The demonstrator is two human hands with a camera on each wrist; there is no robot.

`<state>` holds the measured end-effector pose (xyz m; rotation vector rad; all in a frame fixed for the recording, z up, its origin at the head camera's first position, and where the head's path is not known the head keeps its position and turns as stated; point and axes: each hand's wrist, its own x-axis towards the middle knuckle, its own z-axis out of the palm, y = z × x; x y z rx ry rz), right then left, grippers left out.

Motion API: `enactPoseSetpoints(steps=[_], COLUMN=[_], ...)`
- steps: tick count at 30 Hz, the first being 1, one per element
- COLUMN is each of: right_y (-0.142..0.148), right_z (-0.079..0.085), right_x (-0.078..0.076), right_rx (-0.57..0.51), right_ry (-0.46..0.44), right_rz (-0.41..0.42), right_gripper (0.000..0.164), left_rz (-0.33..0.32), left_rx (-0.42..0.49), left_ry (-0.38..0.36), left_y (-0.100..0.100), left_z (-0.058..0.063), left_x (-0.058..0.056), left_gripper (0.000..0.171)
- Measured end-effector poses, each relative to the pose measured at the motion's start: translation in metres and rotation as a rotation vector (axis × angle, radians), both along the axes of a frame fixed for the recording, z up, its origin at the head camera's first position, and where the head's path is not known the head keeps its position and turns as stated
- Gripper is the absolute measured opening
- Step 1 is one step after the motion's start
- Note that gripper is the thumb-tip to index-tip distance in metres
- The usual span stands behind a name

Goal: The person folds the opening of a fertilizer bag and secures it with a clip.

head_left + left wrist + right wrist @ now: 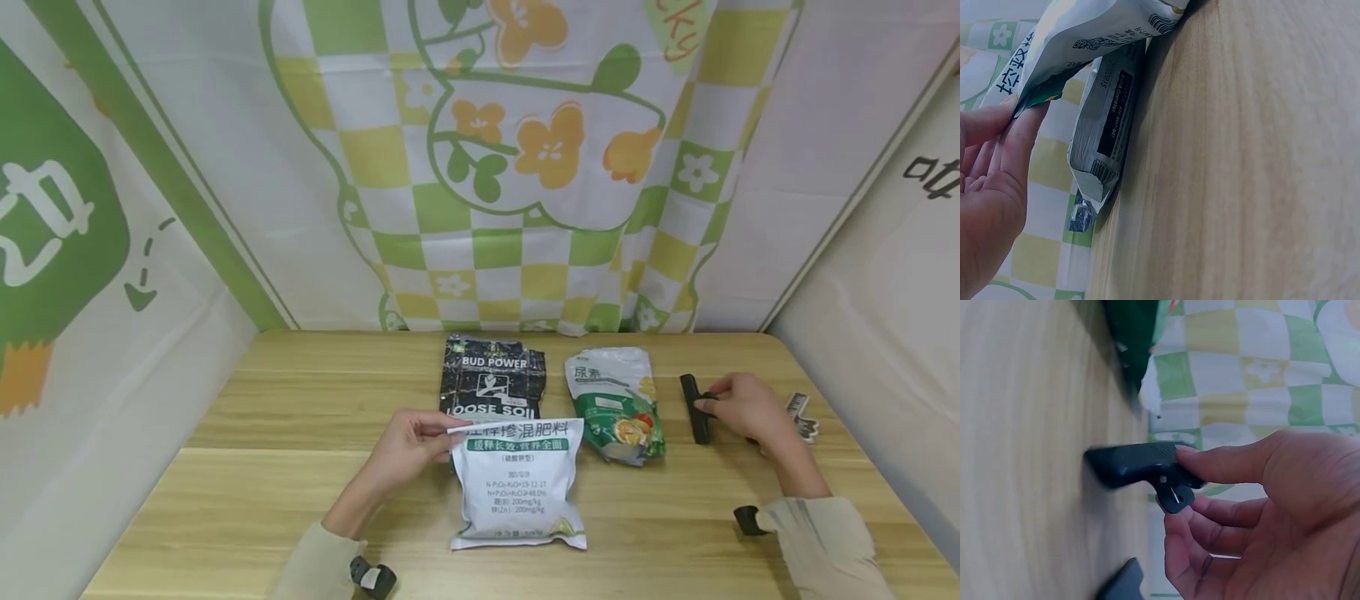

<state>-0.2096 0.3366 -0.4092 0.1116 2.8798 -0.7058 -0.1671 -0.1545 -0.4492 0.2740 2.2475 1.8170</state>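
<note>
Checked green-and-yellow cloth with orange flowers (525,283) hangs behind a light wood-grain table (300,392). On the near side, the left hand (401,450) pinches the upper left corner of a plump white plastic bag with printed lettering (517,492). Directly behind the white bag, partly hidden by it, is a black printed soil bag (487,354); behind it to the right lies a white-and-green pouch (609,404). Farther right of the white bag, the right hand (750,408) holds a black plastic clip (697,417) between thumb and fingers.
</note>
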Motion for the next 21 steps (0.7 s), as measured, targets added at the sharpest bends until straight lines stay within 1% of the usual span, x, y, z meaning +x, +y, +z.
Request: enactPoseSetpoints(steps=[5,11,16,21], right_y=[-0.007,-0.018,-0.029,-0.039], right_z=[0.009,0.019,0.03,0.038], right_x=[0.004,0.007,0.006,0.004], right_rx=[-0.018,-0.023,-0.017,0.002], right_ry=[0.033,0.098,0.109,0.126], right_rz=[0.031,0.079,0.093,0.136], right_gripper=[0.055,0.046,0.047,0.045], left_rz=[-0.001,0.002,0.002,0.004], left_rx=[-0.004,-0.002,-0.001,0.006], left_ry=[0.011,0.005,-0.001,-0.006], left_y=[0.0,0.0,0.0,0.0], left_z=[0.0,-0.001,-0.001,0.0], left_x=[0.0,0.001,0.001,0.001], left_gripper=[0.025,0.026,0.026,0.027])
